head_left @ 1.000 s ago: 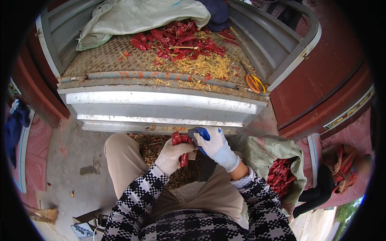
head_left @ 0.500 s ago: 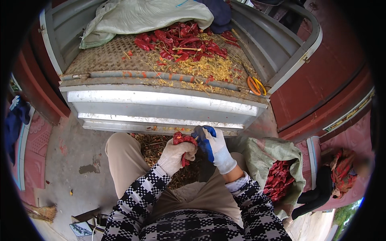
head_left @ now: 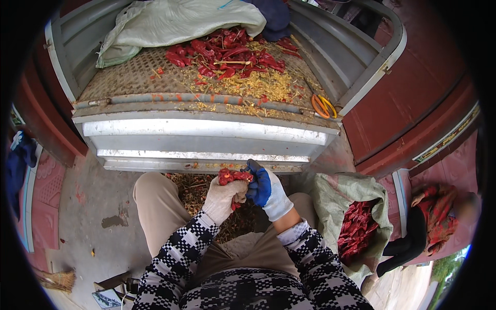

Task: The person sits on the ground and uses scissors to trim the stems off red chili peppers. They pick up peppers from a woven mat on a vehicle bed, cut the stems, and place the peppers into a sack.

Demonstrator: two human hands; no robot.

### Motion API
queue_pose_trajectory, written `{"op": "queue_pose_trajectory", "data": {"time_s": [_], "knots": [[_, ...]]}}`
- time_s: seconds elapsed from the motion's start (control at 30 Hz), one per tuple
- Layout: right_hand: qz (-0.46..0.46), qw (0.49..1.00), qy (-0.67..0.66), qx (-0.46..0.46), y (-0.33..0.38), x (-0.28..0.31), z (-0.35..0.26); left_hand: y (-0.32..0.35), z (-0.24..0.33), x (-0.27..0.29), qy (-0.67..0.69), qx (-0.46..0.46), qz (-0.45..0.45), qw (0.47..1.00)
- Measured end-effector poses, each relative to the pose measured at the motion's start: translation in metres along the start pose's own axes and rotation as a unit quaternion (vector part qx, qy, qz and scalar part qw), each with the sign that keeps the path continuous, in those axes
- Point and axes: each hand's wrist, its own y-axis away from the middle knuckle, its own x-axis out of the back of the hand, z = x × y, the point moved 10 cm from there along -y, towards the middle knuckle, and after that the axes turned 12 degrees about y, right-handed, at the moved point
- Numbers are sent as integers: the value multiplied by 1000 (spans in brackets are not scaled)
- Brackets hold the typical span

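The left hand has its grip closed around red peppers at centre; the right hand meets them with bent fingers, and whether its grip holds any cannot be told. Work appears partway: a sack at right contains peppers, while a loose pile lies on the metal truck bed near yellow seeds and scissors. The floor is stained grey.

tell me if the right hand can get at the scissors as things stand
Probably yes: the scissors lie by the near edge of the metal bed, and nothing visible blocks the right hand from them.
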Motion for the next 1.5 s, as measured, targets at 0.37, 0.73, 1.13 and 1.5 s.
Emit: {"op": "queue_pose_trajectory", "data": {"time_s": [0.37, 0.73, 1.13, 1.5], "knots": [[230, 635, 645, 359, 69, -72, -93, -6, 6, 10, -123, -68, 25, 990], [214, 639, 653, 345, 68, -75, -84, 2, 7, 15, -63, -82, 61, 993], [183, 921, 333, 83, 26, -11, -49, 4, 10, 4, -128, -68, 63, 987], [253, 902, 342, 73, -4, 75, -49, 4, -4, 6, -59, -7, 47, 997]]}}
